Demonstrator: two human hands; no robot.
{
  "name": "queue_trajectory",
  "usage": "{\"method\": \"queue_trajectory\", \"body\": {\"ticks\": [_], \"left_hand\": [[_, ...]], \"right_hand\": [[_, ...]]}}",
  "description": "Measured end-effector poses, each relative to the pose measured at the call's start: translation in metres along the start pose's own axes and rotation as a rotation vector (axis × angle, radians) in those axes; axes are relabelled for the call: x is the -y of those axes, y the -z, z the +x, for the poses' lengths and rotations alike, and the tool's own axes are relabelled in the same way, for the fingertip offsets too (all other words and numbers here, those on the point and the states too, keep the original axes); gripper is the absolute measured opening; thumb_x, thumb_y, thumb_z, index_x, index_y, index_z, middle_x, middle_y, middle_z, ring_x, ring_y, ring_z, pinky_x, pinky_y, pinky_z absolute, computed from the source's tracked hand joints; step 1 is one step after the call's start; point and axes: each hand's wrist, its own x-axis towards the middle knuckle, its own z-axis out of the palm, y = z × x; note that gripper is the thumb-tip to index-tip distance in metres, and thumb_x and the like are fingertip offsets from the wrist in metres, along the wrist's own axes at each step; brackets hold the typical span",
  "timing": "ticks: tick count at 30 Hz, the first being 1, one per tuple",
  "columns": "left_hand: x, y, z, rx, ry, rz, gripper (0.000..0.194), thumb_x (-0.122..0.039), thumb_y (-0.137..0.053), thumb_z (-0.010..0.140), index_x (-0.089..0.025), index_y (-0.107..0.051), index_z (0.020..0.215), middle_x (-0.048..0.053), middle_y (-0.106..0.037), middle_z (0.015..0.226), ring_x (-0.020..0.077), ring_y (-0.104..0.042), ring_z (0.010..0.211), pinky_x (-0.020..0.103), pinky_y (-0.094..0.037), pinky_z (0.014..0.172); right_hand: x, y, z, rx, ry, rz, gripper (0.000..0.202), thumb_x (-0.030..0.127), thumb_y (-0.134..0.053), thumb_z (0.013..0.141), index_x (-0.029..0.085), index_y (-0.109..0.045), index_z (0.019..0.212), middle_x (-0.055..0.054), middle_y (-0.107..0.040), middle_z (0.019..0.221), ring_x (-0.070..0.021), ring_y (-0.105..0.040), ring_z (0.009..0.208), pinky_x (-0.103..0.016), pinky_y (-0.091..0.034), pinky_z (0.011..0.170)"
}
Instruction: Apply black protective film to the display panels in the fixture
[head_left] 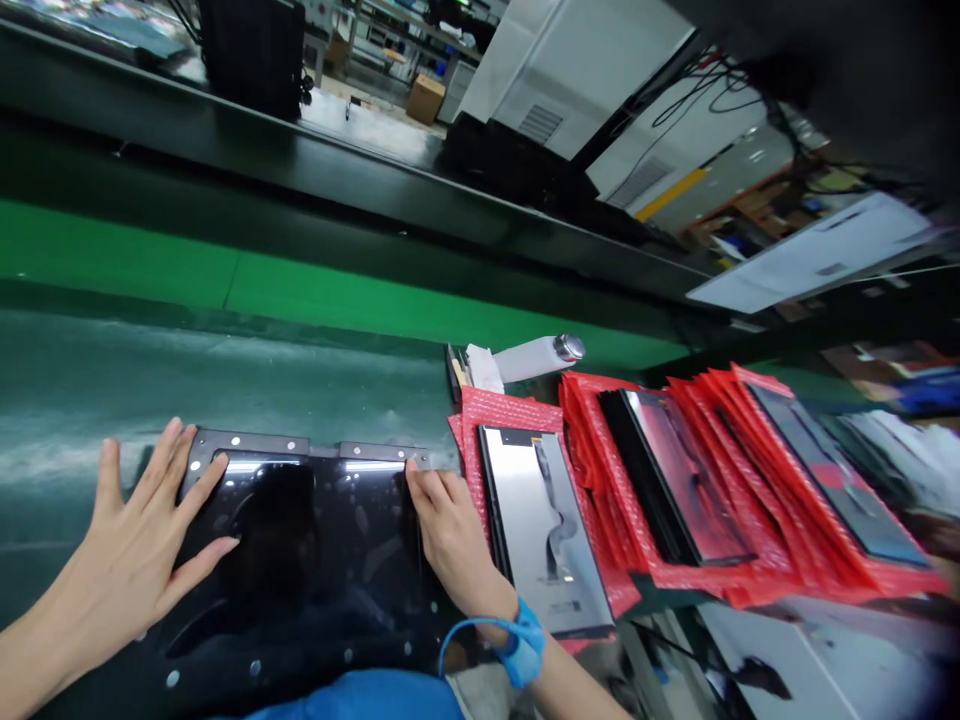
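A glossy black screen panel (292, 560) lies in a dark flat fixture (251, 443) dotted with round silver spots. My left hand (142, 530) rests on its left side, fingers spread and open, with fingertips at the upper left corner. At the upper right corner, the fingers of my right hand (450, 530) are curled and pressed together against the panel's edge. Whatever they pinch, if anything, is hidden. Around my right wrist is a blue wrist strap (521, 645) with a cord. Just right of that hand, a silver-backed display panel (544, 530) lies on red bubble wrap (510, 408).
Further right are a stack of dark display panels (682, 480) and several red bubble-wrap sleeves (772, 480). A white bottle (536, 360) lies on its side behind them, beside a white tissue (484, 368). A dark ledge (337, 180) runs along the back of the green bench (315, 370).
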Motion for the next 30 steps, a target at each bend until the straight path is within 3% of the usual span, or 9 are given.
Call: {"method": "queue_trajectory", "body": {"ticks": [6, 11, 13, 16, 20, 25, 30], "left_hand": [[0.006, -0.005, 0.006, 0.008, -0.006, 0.034, 0.078, -0.058, -0.037, 0.094, -0.018, -0.020, 0.158, 0.017, -0.009, 0.165, 0.0460, -0.008, 0.150, 0.073, -0.005, 0.116], [0.008, -0.003, -0.008, 0.032, 0.008, 0.001, 0.072, -0.056, -0.032, 0.098, -0.021, -0.016, 0.159, 0.013, -0.009, 0.166, 0.0416, -0.006, 0.152, 0.070, -0.003, 0.117], [0.008, 0.001, -0.020, 0.081, 0.004, -0.061, 0.072, -0.057, -0.034, 0.098, -0.024, -0.015, 0.159, 0.010, -0.008, 0.167, 0.0394, -0.004, 0.153, 0.066, -0.007, 0.119], [0.012, 0.011, -0.038, 0.193, -0.028, -0.135, 0.073, -0.056, -0.038, 0.098, -0.025, -0.013, 0.159, 0.008, -0.003, 0.167, 0.0373, -0.004, 0.153, 0.062, -0.013, 0.120], [0.026, 0.020, -0.046, 0.273, -0.151, -0.166, 0.081, -0.057, -0.045, 0.094, -0.024, -0.011, 0.159, 0.009, -0.005, 0.167, 0.0380, -0.006, 0.153, 0.064, -0.018, 0.118], [0.048, 0.009, -0.047, 0.274, -0.272, -0.128, 0.090, -0.057, -0.055, 0.086, -0.024, -0.014, 0.159, 0.011, -0.013, 0.165, 0.0414, -0.015, 0.151, 0.068, -0.026, 0.113], [0.030, -0.002, -0.052, 0.205, -0.096, -0.148, 0.082, -0.052, -0.050, 0.086, -0.033, -0.016, 0.158, 0.006, -0.013, 0.166, 0.0411, -0.019, 0.150, 0.068, -0.026, 0.114]], "right_hand": [[0.010, -0.008, 0.002, -0.062, -0.060, 0.069, 0.053, 0.003, -0.032, 0.095, 0.009, -0.042, 0.147, -0.014, -0.059, 0.104, -0.0266, -0.048, 0.094, -0.043, -0.049, 0.082], [0.012, 0.012, -0.025, -0.061, -0.056, 0.411, 0.049, 0.009, -0.031, 0.099, 0.026, -0.057, 0.137, -0.008, -0.054, 0.100, -0.0216, -0.050, 0.095, -0.039, -0.048, 0.084], [0.009, 0.019, -0.044, -0.029, -0.121, 0.603, 0.046, 0.013, -0.034, 0.100, 0.031, -0.058, 0.135, -0.006, -0.052, 0.103, -0.0191, -0.052, 0.097, -0.037, -0.048, 0.087], [0.005, 0.024, -0.070, 0.117, -0.320, 0.843, 0.052, 0.024, -0.050, 0.097, 0.029, -0.043, 0.148, -0.004, -0.050, 0.104, -0.0160, -0.055, 0.087, -0.034, -0.050, 0.082], [0.007, 0.024, -0.079, 0.323, -0.481, 0.991, 0.099, 0.031, -0.074, 0.081, 0.028, -0.012, 0.159, -0.001, -0.049, 0.103, -0.0126, -0.053, 0.074, -0.030, -0.050, 0.072], [0.008, 0.033, -0.053, 0.499, -0.512, 0.844, 0.126, 0.028, -0.085, 0.070, 0.024, 0.005, 0.159, 0.004, -0.051, 0.086, -0.0154, -0.054, 0.069, -0.029, -0.046, 0.066], [0.013, 0.036, -0.034, 0.589, -0.550, 0.611, 0.134, 0.023, -0.087, 0.066, 0.016, 0.010, 0.158, 0.000, -0.060, 0.080, -0.0234, -0.062, 0.075, -0.033, -0.046, 0.072]]}}
